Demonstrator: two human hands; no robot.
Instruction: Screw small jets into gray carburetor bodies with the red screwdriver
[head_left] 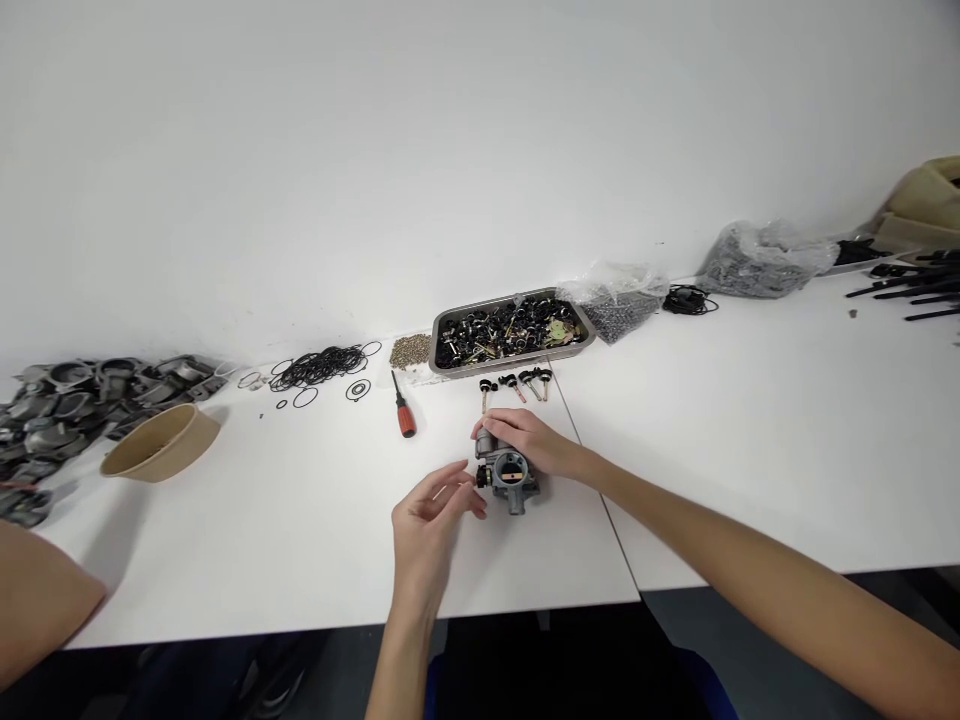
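Observation:
A grey metal carburetor (512, 472) stands on the white table in front of me, its round bore facing me with a brass-coloured plate inside. My right hand (525, 437) is wrapped over its top and far side, holding it against the table. On its left side is a small black fitting (484, 477). Close beside that fitting, my left hand (436, 508) has its fingers loosely curved and apart; whether a fingertip touches it I cannot tell. Behind the carburetor lie several black-capped screw parts (516, 385) in a row. A red-handled screwdriver (403, 410) rests to the left.
A metal tray (514, 362) full of small black and brass parts sits by the wall. Brass pieces (410, 351), black O-rings (319, 368), a cardboard bowl (161, 445) and piled carburetor bodies (71, 405) are leftward. Plastic bags (769, 262) stand rightward. Another person's arm (41, 600) enters lower left.

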